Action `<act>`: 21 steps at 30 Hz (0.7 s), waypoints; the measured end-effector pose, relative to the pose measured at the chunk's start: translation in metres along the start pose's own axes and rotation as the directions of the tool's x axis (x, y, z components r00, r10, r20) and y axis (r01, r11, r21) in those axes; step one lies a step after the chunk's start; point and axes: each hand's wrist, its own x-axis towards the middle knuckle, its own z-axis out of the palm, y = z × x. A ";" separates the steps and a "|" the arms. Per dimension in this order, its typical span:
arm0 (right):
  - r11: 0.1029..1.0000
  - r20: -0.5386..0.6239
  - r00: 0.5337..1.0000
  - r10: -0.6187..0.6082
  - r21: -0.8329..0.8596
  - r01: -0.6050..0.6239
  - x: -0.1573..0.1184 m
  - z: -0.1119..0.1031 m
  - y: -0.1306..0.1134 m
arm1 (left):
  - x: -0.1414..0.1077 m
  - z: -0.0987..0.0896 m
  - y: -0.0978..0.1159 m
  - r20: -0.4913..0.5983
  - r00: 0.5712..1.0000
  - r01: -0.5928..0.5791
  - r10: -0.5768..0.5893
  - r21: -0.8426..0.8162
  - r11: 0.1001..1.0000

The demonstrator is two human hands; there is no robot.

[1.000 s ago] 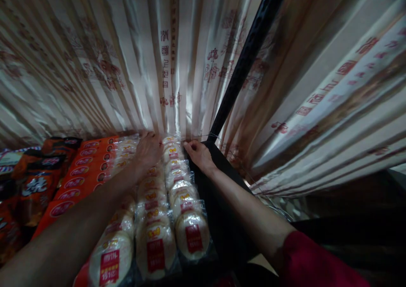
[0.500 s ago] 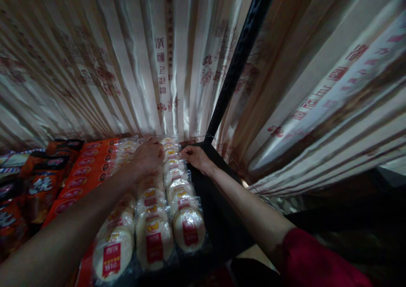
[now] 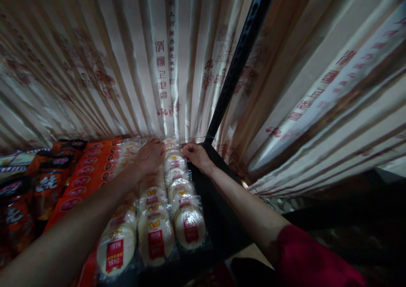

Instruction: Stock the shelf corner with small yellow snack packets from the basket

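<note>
Clear plastic packets of round, pale flat cakes (image 3: 190, 227) with red labels lie overlapping in rows on a black shelf. At the far end of the right-hand row, my left hand (image 3: 151, 155) is closed at the left edge of a packet (image 3: 173, 158). My right hand (image 3: 195, 156) pinches at the right edge of that same packet, thumb and forefinger together. The left fingertips are partly hidden behind the hand. Other cake packets (image 3: 155, 240) lie in the middle row, under and in front of my left forearm.
Orange packets (image 3: 85, 168) overlap in a row to the left, with darker orange-and-black bags (image 3: 47, 185) beyond them. A black perforated post (image 3: 234, 71) rises at the shelf's back corner (image 3: 218, 160). Pleated printed curtains (image 3: 127, 67) hang behind and to the right.
The view has shifted slightly, so the packets sit a little further right. Both hands stay at the far packet, and the right fingers look a bit more curled.
</note>
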 end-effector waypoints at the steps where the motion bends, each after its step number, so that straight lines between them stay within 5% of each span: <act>1: 1.000 -0.006 1.000 -0.006 -0.004 0.006 0.000 0.000 0.001 | 0.000 0.001 -0.001 -0.004 1.000 0.007 -0.007 0.009 1.000; 10: 0.996 -0.014 0.999 -0.034 -0.080 0.033 -0.003 -0.001 -0.001 | -0.001 0.007 -0.004 0.023 0.999 0.032 -0.033 0.043 0.999; 15: 0.961 -0.097 0.992 -0.077 -0.274 0.047 -0.019 -0.012 -0.015 | -0.002 0.003 0.000 0.028 0.999 0.038 -0.040 0.069 0.997; 21: 0.924 0.115 0.992 -0.047 -0.372 0.087 -0.033 -0.015 -0.022 | -0.003 0.001 0.004 0.031 0.997 0.068 -0.070 0.078 0.995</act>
